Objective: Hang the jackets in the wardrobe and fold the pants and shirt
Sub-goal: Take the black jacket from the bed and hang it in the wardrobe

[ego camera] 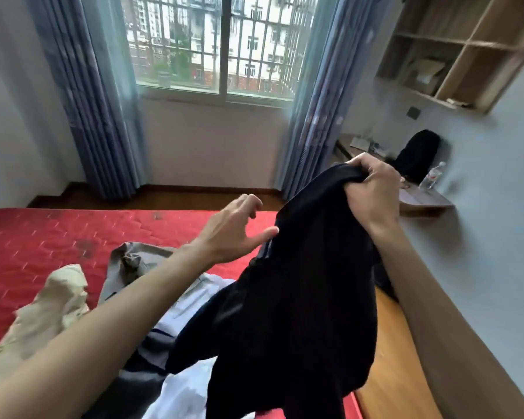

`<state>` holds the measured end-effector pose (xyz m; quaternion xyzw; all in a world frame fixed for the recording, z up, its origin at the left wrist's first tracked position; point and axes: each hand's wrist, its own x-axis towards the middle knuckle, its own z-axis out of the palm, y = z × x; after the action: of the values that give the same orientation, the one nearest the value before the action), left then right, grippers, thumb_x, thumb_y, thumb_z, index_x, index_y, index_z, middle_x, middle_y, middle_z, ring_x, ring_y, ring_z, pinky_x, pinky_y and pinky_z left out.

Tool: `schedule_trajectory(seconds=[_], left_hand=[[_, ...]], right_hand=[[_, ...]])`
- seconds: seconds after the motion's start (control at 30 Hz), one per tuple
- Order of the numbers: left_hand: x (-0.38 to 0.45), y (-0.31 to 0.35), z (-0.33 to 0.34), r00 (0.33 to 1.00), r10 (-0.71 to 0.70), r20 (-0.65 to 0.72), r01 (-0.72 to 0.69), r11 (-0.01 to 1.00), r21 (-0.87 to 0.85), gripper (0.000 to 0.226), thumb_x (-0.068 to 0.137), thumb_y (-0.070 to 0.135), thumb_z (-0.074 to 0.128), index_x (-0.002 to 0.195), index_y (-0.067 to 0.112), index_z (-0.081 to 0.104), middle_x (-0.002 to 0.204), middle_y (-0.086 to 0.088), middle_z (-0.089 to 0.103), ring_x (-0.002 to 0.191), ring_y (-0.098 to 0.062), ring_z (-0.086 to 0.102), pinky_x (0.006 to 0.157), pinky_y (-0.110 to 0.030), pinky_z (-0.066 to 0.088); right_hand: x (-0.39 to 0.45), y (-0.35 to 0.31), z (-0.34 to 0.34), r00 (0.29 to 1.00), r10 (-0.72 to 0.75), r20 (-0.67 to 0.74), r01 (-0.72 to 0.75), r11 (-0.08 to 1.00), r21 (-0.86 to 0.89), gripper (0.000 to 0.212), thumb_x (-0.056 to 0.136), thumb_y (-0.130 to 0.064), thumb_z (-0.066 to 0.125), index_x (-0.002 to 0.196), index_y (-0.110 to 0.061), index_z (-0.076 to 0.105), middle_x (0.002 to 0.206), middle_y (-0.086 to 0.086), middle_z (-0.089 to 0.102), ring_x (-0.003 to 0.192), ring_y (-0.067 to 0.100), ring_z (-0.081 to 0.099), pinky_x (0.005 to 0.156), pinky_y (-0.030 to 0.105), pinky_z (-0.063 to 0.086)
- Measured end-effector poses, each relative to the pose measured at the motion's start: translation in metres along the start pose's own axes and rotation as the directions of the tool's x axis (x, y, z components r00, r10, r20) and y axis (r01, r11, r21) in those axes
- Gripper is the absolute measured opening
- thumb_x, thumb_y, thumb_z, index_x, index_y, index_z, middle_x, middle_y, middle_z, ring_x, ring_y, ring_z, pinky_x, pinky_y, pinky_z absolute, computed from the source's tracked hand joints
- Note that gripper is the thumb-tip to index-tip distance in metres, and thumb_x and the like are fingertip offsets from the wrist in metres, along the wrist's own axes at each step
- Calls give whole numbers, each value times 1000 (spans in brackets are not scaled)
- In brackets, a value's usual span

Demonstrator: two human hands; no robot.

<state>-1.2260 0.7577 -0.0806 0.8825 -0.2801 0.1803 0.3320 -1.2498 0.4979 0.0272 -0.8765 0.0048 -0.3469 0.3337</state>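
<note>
Barred window (221,43) ahead of me, daylight coming in, blue curtains (85,101) either side. White walls, dark wood floor (176,196). Red quilted bed (43,237) below me. Wooden wall shelves (454,49) on my right, over a small desk (424,201).

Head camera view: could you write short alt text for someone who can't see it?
A person's right hand grips a black garment lifted over a red bed, while the open left hand reaches toward it. Beige, grey and white clothes lie crumpled on the bed, facing a barred window.
</note>
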Motion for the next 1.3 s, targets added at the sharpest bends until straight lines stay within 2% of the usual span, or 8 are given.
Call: schedule_trajectory(seconds=[0.23,0.37,0.53,0.8,0.9,1.13,1.23,1.3], left_hand=[[-10,41,90,980,-65,190,65,998,5,48,88,30,67,130,13,52,114,-5,60,104,-31,61,85,-47,52],[-12,34,94,977,-79,197,100,990,-99,17,89,11,63,96,13,48,91,-6,61,84,-34,61,71,-45,46],[-10,14,80,969,-163,186,216,924,-316,23,98,9,67,80,15,55,80,2,56,74,-12,51,74,-35,43],[1,-7,48,985,-114,129,133,980,-151,22,106,14,57,111,8,78,104,-8,54,102,-27,50,97,-36,42],[5,-8,33,992,-113,60,118,989,-91,26,106,12,56,122,12,76,108,-7,57,105,-26,52,98,-35,43],[27,16,2,973,-204,-108,184,968,-172,14,107,24,51,110,23,65,92,-1,75,90,-28,70,84,-43,52],[32,24,-11,995,-50,-91,45,997,-59,25,98,52,60,107,29,53,82,8,73,80,-25,70,74,-39,51],[34,18,-23,996,93,14,-94,988,125,45,89,61,68,113,29,49,84,8,73,77,-25,71,70,-36,50]], right_hand=[[-10,3,-23,996,-76,47,77,996,-35,30,72,-3,60,82,-28,73,74,-9,72,75,15,68,70,37,57],[-13,25,-39,998,-30,58,35,996,-85,39,70,4,59,87,-27,77,81,-7,75,83,17,71,77,42,59],[-13,56,-56,984,16,178,22,977,-214,43,73,3,67,102,-29,75,82,-6,73,80,17,69,80,38,58],[-7,87,-73,759,-225,611,361,926,-108,20,90,-25,81,109,-19,80,93,-5,71,86,14,69,84,43,56],[-9,87,-59,746,-293,598,444,888,-118,18,101,-23,69,113,-14,79,101,-2,78,93,16,73,88,44,56],[-7,85,-26,942,-217,257,288,915,-283,23,106,-34,58,120,-25,73,110,-5,74,97,26,69,75,40,52],[0,91,-14,985,-156,75,170,958,-231,22,107,-33,57,112,-20,73,94,-7,59,80,21,60,69,33,40],[-1,99,-12,974,-155,165,176,977,-121,19,107,-37,56,104,-27,73,81,-14,63,74,10,63,68,32,41]])
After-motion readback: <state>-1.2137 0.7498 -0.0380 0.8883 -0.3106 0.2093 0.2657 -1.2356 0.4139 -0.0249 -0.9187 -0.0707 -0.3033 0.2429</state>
